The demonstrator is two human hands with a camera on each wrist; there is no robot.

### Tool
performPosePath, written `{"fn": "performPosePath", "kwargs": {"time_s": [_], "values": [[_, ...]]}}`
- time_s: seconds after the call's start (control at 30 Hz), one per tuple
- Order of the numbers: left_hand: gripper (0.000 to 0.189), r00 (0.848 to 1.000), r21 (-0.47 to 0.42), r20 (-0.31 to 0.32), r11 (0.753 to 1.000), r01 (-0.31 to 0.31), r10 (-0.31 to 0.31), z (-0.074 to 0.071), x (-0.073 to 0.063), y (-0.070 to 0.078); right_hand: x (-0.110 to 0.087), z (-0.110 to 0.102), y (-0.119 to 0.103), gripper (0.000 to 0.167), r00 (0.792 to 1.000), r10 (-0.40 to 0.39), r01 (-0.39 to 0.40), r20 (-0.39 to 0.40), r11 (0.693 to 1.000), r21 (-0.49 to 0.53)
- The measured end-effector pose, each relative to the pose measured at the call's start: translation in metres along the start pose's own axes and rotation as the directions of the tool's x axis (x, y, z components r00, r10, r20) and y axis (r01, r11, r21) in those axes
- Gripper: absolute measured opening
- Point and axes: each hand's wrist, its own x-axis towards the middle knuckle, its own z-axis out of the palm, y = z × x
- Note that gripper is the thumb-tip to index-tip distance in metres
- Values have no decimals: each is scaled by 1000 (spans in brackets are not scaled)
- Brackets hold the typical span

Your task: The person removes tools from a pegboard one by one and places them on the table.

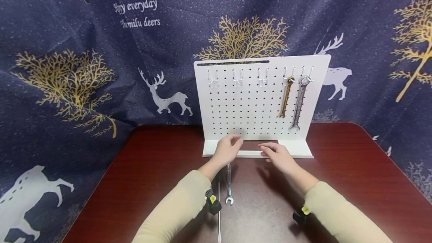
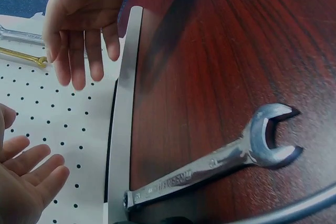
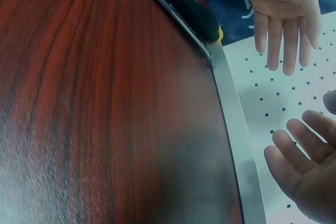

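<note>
My left hand point(image 1: 228, 149) hovers with relaxed fingers near the left foot of a white pegboard point(image 1: 249, 111). Across from it my right hand point(image 1: 277, 156) is held the same way, palm facing the left one, with nothing in it. A silver combination wrench point(image 2: 194, 174) lies on the table below my left hand, its ring end against the pegboard's base strip. Beside it is a screwdriver point(image 1: 219, 220), whose black and yellow handle point(image 3: 197, 17) shows in the right wrist view. A gold wrench point(image 1: 287, 98) and a larger silver wrench point(image 1: 299, 104) hang at the board's right side.
Several white hooks hang along the top of the pegboard, among them a left hook point(image 1: 213, 81), a second hook point(image 1: 237, 81) and a third hook point(image 1: 263, 80), all bare. The dark red table point(image 1: 155, 183) runs up to a patterned blue cloth point(image 1: 175, 48) behind.
</note>
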Motion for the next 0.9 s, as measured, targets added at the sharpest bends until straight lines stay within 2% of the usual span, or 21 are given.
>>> {"fn": "performPosePath", "kwargs": {"time_s": [0.17,0.33,0.53,0.73,0.9], "values": [[37,1000,-3,-7,1000,-13,13,5,7,4,1,-8,2,39,999,18,-19,-33,1000,-17],[39,1000,-2,-13,1000,-2,2,11,14,14,4,-17,7,40,998,27,-29,-62,999,-38],[41,999,0,-29,999,-46,46,18,25,25,7,-29,8,40,994,27,-32,-107,998,-50],[41,997,-2,-37,998,-65,65,24,35,35,10,-42,11,42,985,35,-40,-170,999,-22],[40,996,-5,-53,997,-73,72,27,44,45,13,-52,9,43,974,10,-15,-225,1000,-22]]}}
